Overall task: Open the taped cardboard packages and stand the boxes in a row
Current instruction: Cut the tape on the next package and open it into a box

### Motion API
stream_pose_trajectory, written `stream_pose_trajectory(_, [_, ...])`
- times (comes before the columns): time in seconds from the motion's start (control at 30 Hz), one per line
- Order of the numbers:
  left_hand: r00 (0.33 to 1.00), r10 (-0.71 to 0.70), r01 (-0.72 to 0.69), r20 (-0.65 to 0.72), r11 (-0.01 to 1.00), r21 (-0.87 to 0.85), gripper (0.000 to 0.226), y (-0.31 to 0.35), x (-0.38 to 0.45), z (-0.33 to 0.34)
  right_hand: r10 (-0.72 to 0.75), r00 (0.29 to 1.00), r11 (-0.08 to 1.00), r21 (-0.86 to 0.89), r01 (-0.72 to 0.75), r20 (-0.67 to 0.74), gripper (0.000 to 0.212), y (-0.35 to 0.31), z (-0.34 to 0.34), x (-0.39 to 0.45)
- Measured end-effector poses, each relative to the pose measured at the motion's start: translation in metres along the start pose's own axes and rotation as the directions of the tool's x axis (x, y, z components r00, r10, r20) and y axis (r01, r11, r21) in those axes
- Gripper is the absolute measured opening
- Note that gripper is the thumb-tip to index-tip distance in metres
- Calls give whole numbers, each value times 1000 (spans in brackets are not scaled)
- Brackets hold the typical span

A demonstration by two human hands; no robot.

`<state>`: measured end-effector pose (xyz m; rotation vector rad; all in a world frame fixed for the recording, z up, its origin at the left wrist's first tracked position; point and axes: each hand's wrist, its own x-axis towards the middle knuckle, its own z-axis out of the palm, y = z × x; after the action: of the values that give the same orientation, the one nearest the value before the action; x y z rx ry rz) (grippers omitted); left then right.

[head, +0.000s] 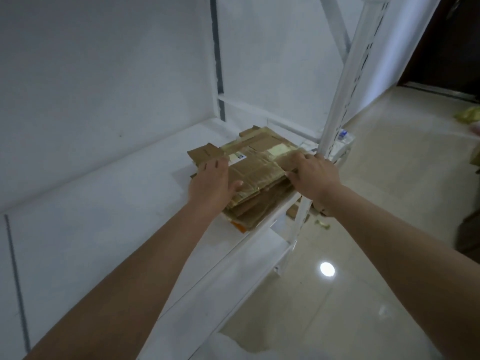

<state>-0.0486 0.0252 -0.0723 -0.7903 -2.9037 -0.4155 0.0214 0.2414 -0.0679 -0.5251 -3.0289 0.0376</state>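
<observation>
Head view | left hand [211, 181] is laid flat, fingers straight, on the stack's left end; flattened taped cardboard stack [257, 168] lies on white shelf [104, 203], long axis left-right between hands | right hand [313, 175] is curled, gripping right edge.

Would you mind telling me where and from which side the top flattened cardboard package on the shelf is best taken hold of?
I would take the top cardboard package by its two short ends, one hand from each side, about where the left hand and right hand already sit. It lies flat on a stack at the shelf corner, so thumbs on top and fingers slid under the edges should lift it clear.
</observation>
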Motion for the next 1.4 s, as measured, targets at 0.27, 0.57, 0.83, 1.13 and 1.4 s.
stream_pose_trajectory(0.27, [991, -94, 84, 93, 991, 105, 86, -17, 4, 32, -36, 997, 999, -11, 37, 62, 81, 8, 12, 42])
stream_pose_trajectory(0.57, [988, -129, 115, 84, 982, 152, 86, -14, 0, 47, 23, 994, 988, 151, -39, 110, 112, 13, 11, 66])
stream_pose_trajectory(0.83, [987, -154, 147, 50, 982, 116, 92, -12, -6, 43, 135, 976, 875, 483, -36, -172, 52, 0, -19, 68])
stream_pose_trajectory(1.13, [885, -455, 312, -97, 735, -602, 69, -30, -5, -3, 211, 948, 593, 802, 70, -239, 33, -7, -51, 44])
stream_pose_trajectory(1.4, [748, -647, 228, -145, 456, -861, 23, -49, -38, -33, 210, 970, 514, 858, -3, -123, 34, -29, -22, 17])
